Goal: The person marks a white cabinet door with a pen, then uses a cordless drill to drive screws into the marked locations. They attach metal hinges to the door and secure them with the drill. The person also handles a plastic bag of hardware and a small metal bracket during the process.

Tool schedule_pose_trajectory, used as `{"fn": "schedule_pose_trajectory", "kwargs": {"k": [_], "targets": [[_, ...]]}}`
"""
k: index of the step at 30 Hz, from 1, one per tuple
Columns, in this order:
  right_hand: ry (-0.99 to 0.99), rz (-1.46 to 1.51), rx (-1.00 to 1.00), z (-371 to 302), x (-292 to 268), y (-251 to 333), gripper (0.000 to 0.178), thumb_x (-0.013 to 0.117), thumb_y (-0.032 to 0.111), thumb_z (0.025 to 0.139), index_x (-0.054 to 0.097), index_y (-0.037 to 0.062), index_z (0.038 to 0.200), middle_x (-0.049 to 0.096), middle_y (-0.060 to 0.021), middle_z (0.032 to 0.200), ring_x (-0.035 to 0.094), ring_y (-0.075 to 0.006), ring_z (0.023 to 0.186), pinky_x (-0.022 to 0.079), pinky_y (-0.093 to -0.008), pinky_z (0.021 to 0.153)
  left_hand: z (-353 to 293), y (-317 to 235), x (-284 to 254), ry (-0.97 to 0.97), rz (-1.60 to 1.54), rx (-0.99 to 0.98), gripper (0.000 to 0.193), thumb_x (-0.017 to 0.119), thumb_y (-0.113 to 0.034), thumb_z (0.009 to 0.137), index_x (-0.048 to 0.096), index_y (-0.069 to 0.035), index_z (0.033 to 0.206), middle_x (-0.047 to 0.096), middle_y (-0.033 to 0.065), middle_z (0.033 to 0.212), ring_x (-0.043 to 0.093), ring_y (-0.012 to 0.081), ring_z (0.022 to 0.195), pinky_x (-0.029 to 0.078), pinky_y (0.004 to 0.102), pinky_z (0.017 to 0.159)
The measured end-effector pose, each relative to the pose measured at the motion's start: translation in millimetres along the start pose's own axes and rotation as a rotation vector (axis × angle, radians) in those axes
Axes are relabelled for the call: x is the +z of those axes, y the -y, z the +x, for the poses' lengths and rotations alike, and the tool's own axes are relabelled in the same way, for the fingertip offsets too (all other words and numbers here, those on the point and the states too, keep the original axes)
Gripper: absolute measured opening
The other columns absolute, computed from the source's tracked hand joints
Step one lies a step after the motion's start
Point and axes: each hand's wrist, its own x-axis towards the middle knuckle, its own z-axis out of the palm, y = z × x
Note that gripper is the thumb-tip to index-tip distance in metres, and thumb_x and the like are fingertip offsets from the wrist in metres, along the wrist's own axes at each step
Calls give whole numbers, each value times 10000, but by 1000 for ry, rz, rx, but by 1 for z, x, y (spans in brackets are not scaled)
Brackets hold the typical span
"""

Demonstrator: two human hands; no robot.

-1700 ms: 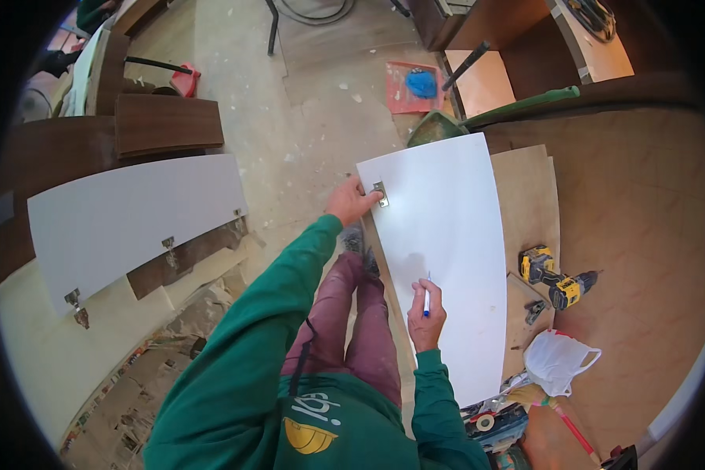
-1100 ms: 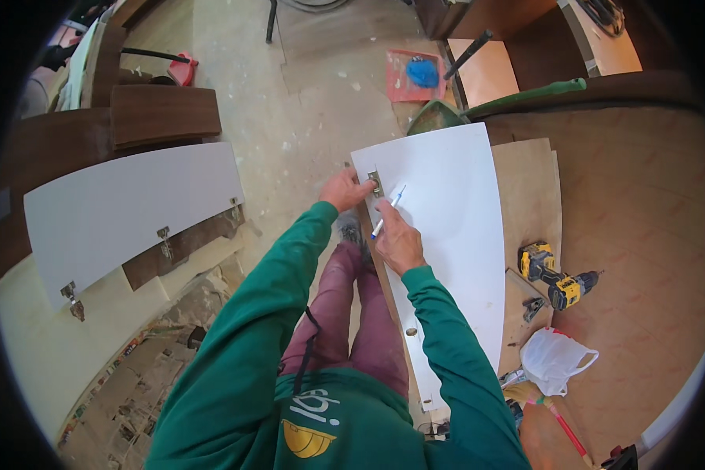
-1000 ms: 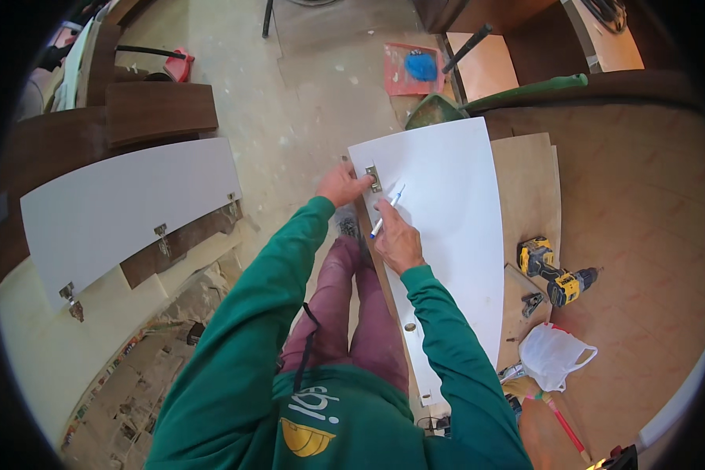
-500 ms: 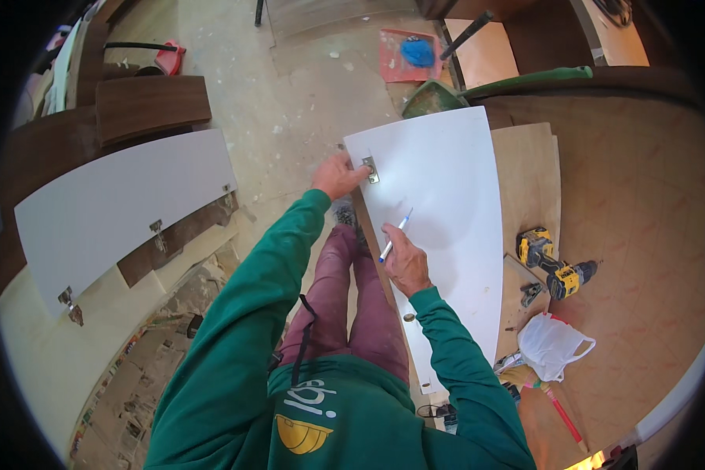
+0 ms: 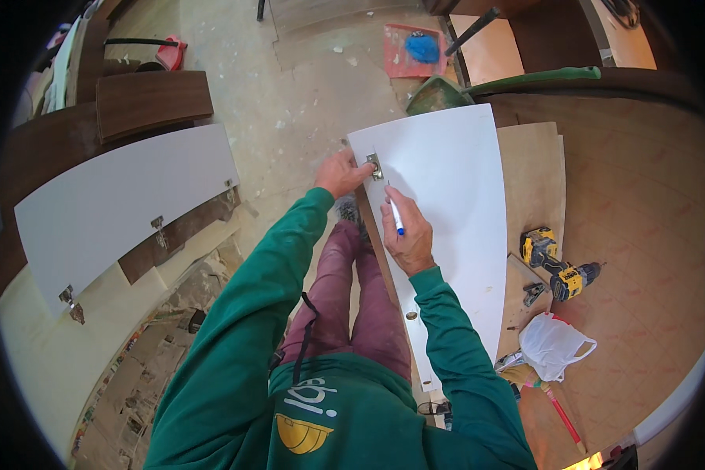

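Note:
A white cabinet door panel point(image 5: 462, 219) with a brown edge lies in front of me. My left hand point(image 5: 339, 172) is closed at its far left edge, fingers on a metal cabinet hinge point(image 5: 377, 167) seated on the panel. In my right hand point(image 5: 411, 239) is a slim white pen point(image 5: 395, 210) with a blue end toward me. Its tip points at the panel just beside the hinge. Farther down the same edge, a round hinge hole point(image 5: 412, 316) shows in the panel.
Right of the panel lie a yellow-black cordless drill point(image 5: 560, 264), a black clamp point(image 5: 533, 294) and a white plastic bag point(image 5: 554, 345). A green dustpan point(image 5: 437, 95) sits beyond it. Another white panel point(image 5: 125, 204) with several hinges stands at left.
My right hand has moved away from me and slightly left, bringing the pen up beside the hinge and turning it over, blue end now toward me. My left hand stays on the hinge.

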Motion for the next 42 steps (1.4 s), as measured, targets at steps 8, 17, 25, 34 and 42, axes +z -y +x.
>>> {"fn": "schedule_pose_trajectory", "kwargs": {"k": [8,17,25,34,42], "targets": [[-160,-15,113,10,-10,-23,269,637,147,1023,670,63,1276,726,-193,1148,730,-353,1003,582,-405,850,-3,2,5,-55,-110,58,581,736,-531,816,729,27,977,719,187,854,709,337,812,547,443,752],[-61,34,359,-20,-14,-45,267,666,155,1001,691,80,1256,758,-161,973,710,-232,732,562,-344,688,-1,-1,2,8,-25,-22,600,705,-535,834,727,-18,1137,755,231,1028,721,410,1011,557,493,896],[-80,53,268,-4,-4,-35,176,702,124,970,693,60,1134,729,-112,855,631,-204,577,519,-347,579,-6,-2,2,-42,-75,-4,623,713,-559,815,738,-28,1141,747,176,953,725,368,915,557,452,822],[24,34,293,17,15,-34,196,697,164,968,697,109,1156,698,-144,752,623,-233,559,504,-380,562,-6,-7,-2,-21,-58,-3,589,703,-537,817,738,-45,1140,753,210,1010,721,401,984,558,479,875],[79,-42,283,19,30,-35,228,667,206,982,689,142,1200,718,-196,802,694,-372,674,543,-453,630,-6,-5,-1,-40,-32,-3,554,697,-529,820,736,-34,1065,753,209,954,722,418,932,560,497,840]]}}
